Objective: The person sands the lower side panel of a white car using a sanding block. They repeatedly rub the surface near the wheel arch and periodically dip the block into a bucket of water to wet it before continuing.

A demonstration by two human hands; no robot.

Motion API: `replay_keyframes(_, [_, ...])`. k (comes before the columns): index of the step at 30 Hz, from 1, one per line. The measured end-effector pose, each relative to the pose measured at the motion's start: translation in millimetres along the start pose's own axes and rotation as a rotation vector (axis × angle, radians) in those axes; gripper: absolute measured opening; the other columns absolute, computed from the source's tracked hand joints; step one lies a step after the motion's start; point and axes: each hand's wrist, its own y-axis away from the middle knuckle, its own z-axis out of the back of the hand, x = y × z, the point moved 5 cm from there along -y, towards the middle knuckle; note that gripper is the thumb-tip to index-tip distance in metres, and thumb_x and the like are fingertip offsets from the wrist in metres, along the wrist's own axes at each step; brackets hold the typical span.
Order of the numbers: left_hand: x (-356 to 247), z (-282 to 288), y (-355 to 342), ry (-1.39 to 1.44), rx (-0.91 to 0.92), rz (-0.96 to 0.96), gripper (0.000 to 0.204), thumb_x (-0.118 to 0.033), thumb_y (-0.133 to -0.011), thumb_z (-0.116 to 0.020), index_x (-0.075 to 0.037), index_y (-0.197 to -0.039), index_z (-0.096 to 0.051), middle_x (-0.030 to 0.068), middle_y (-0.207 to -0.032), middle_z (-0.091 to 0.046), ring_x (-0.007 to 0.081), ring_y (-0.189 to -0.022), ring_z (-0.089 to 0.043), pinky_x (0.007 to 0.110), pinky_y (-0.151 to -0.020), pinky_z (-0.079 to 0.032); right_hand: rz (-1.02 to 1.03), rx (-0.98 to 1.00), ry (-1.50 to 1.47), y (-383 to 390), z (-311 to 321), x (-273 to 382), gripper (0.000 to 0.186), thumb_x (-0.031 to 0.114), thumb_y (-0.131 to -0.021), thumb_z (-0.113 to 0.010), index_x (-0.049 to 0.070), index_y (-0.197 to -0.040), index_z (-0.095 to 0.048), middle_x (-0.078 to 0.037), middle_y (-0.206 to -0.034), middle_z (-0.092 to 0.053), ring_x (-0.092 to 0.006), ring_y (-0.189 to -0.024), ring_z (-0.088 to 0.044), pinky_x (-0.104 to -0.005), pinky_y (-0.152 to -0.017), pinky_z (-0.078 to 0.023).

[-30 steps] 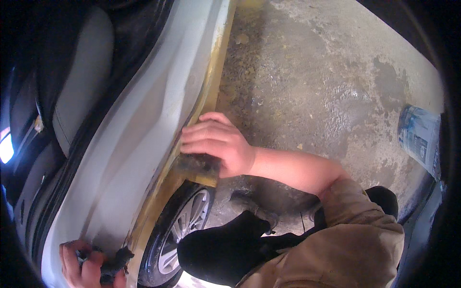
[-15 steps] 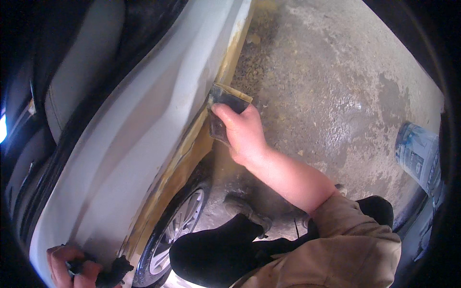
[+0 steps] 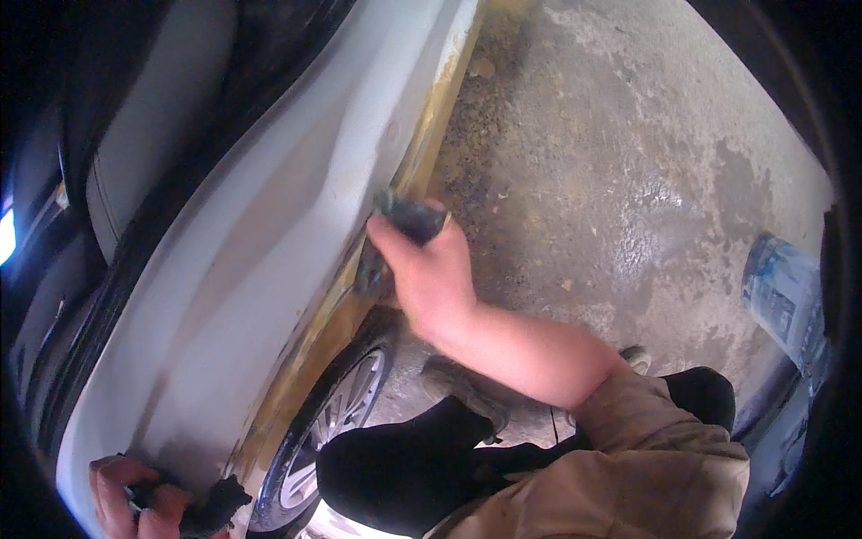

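My right hand (image 3: 433, 274) presses a folded piece of sandpaper (image 3: 415, 218), dark with a yellowish edge, against the lower edge of a white car panel (image 3: 260, 225). Thumb on top, the fingers are mostly hidden behind it. A worn tan and yellowish strip (image 3: 305, 346) runs along that edge. At the lower left, my left hand (image 3: 117, 499) rests by the panel's near end, its fingers curled round a dark, ragged, wet-looking lump (image 3: 215, 508), whose kind I cannot make out.
Beneath the panel stands a car wheel (image 3: 346, 409) with a light spoked rim. A blue and white bucket (image 3: 783, 292) is at the right on the stained, wet concrete floor (image 3: 628, 171). My dark-clothed knee (image 3: 404, 472) is close to the wheel.
My right hand has slid the sandpaper along the panel's lower edge, down and to the left, nearer the wheel. The left hand stays about where it was.
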Motion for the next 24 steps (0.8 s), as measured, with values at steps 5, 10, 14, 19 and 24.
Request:
replay_keyframes(5, [1,0,3,0.014,0.017,0.014,0.038,-0.047,-0.093,-0.071,-0.011,-0.105,-0.072,0.0172,-0.109,-0.066,0.0353,-0.100,-0.067,0.049,-0.075,-0.062,0.153,0.080,-0.310,-11,6,19,0.014,0.008,-0.091,-0.075,0.001,-0.103,-0.071,-0.005,-0.099,-0.076,-0.0131,-0.090,-0.069,-0.0323,-0.082,-0.056])
replay_keyframes(10, [0,0,2,0.002,0.031,0.019,0.040,-0.048,-0.093,-0.071,-0.009,-0.102,-0.072,0.0190,-0.107,-0.067,0.0378,-0.100,-0.067,0.053,-0.078,-0.061,-0.110,0.225,0.157,30,-8,9,0.024,0.018,-0.090,-0.079,-0.001,-0.101,-0.068,-0.006,-0.091,-0.074,-0.0141,-0.084,-0.067,-0.0320,-0.081,-0.055])
replay_keyframes(14, [-1,-1,-2,0.012,0.025,0.005,0.043,-0.050,-0.093,-0.072,-0.007,-0.102,-0.072,0.0209,-0.107,-0.067,0.0396,-0.100,-0.066,0.054,-0.078,-0.060,0.032,0.157,-0.144,20,-4,15,0.026,0.017,-0.089,-0.078,-0.003,-0.104,-0.072,-0.009,-0.094,-0.077,-0.0179,-0.087,-0.072,-0.0339,-0.082,-0.057])
replay_keyframes(19, [-1,0,-2,0.030,0.042,0.032,0.044,-0.049,-0.091,-0.073,-0.006,-0.103,-0.072,0.0224,-0.110,-0.066,0.0412,-0.099,-0.066,0.054,-0.078,-0.058,-0.122,0.208,0.044,39,-8,19,0.024,0.020,-0.089,-0.079,0.000,-0.099,-0.071,-0.007,-0.088,-0.075,-0.0168,-0.082,-0.070,-0.0344,-0.079,-0.057])
replay_keyframes(24, [-2,-1,-2,0.000,0.021,0.005,0.044,-0.047,-0.091,-0.074,-0.006,-0.105,-0.072,0.0226,-0.109,-0.066,0.0419,-0.097,-0.066,0.054,-0.078,-0.058,-0.040,0.187,-0.081,29,-6,27,0.019,0.015,-0.090,-0.076,0.001,-0.102,-0.073,-0.007,-0.093,-0.077,-0.0164,-0.085,-0.072,-0.0345,-0.082,-0.057])
